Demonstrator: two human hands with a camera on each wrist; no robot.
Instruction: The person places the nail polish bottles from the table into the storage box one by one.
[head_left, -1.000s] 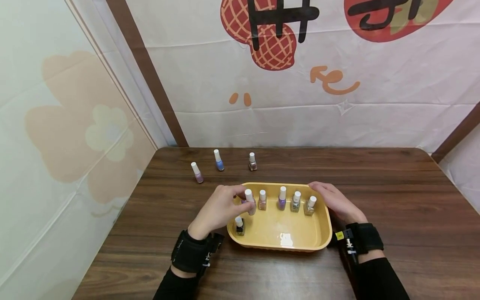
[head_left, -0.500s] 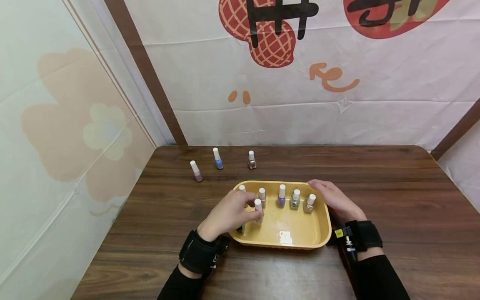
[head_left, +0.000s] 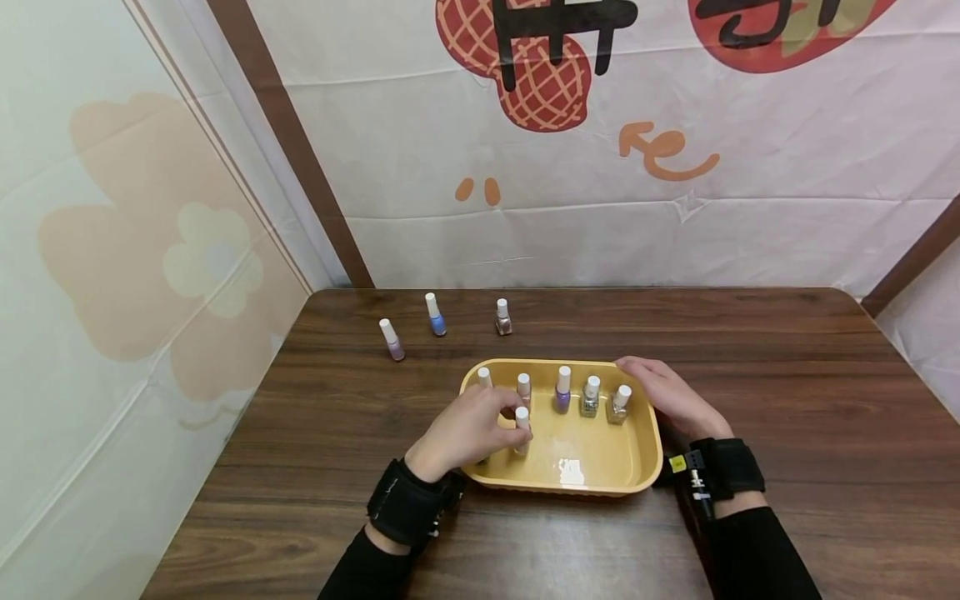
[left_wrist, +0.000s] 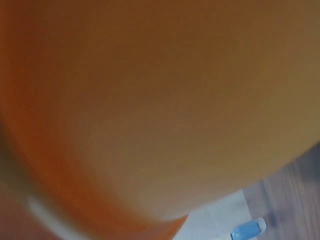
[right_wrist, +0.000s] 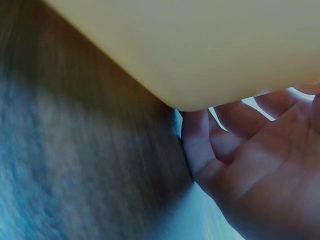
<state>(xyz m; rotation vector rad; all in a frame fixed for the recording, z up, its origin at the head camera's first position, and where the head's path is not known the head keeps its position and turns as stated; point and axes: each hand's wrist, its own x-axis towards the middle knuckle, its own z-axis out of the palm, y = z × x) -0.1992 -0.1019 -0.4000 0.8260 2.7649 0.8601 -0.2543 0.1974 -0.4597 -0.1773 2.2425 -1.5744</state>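
In the head view my left hand (head_left: 467, 429) pinches a small nail polish bottle (head_left: 522, 421) with a white cap. It holds the bottle upright, low over the left part of a yellow tray (head_left: 607, 454). Along the tray's far side stand several white-capped bottles, among them a purple nail polish (head_left: 562, 390) and a glittery one (head_left: 590, 397). A dark bottle at the near left is mostly hidden by my left hand. My right hand (head_left: 675, 402) rests against the tray's far right corner; the right wrist view shows its fingers (right_wrist: 197, 137) touching the outer wall.
Behind the tray on the brown wooden table (head_left: 750, 333) stand a lilac nail polish (head_left: 392, 340), a blue one (head_left: 436, 315) and a brownish one (head_left: 503, 317). A printed cloth (head_left: 570, 242) hangs behind the table. The tray's wall fills most of the left wrist view.
My left hand has moved right and nearer with the bottle, then lowered it toward the tray floor. My right hand has stayed at the tray corner.
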